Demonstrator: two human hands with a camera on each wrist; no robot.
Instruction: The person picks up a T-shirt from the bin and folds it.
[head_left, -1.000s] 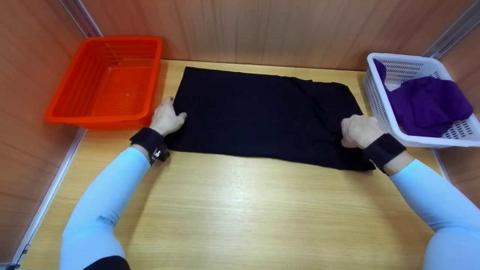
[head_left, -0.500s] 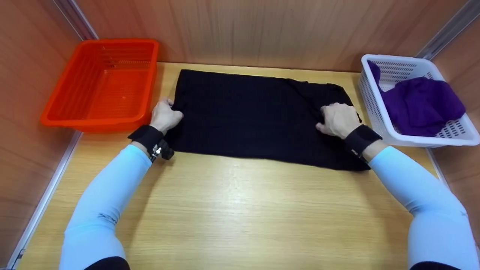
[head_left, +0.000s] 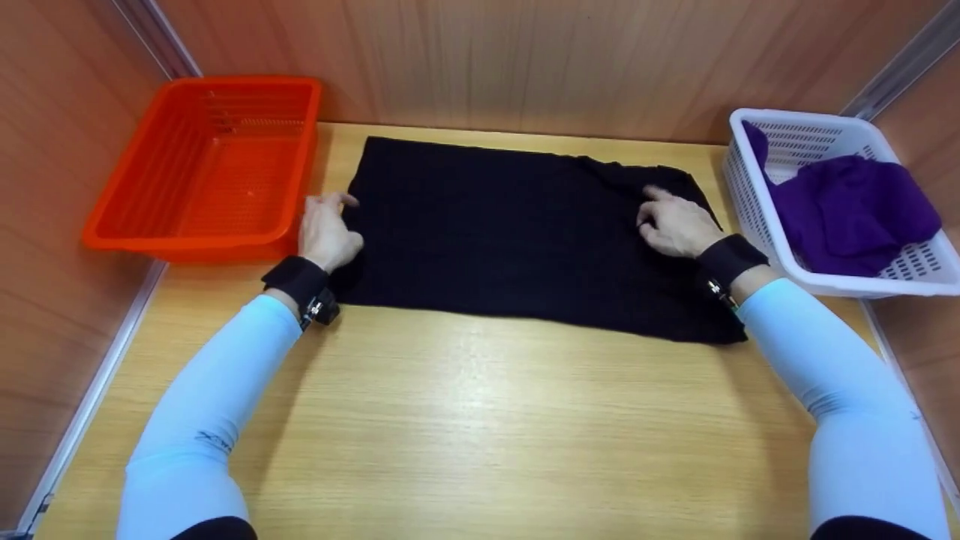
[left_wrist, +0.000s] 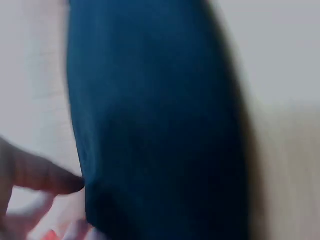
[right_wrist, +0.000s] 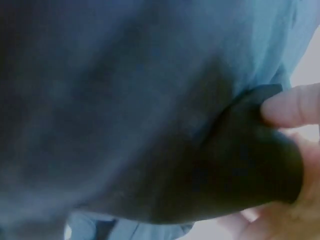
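Straight ahead, at twelve o'clock on the wooden table [head_left: 480, 420], the black cloth [head_left: 495, 232] lies spread out, creased toward three o'clock, where my right hand [head_left: 676, 225] pinches a fold; my left hand [head_left: 326, 234], thumb and forefinger spread, touches its nine-o'clock edge. Farther out stand an orange basket [head_left: 232, 187] at ten o'clock and a white basket [head_left: 885, 286] holding purple cloth [head_left: 855, 214] at two.

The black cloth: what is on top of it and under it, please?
The right hand is over the right part of the black cloth; the left hand is at its left edge. Wooden tabletop shows around the cloth, but anything directly beneath is hidden.
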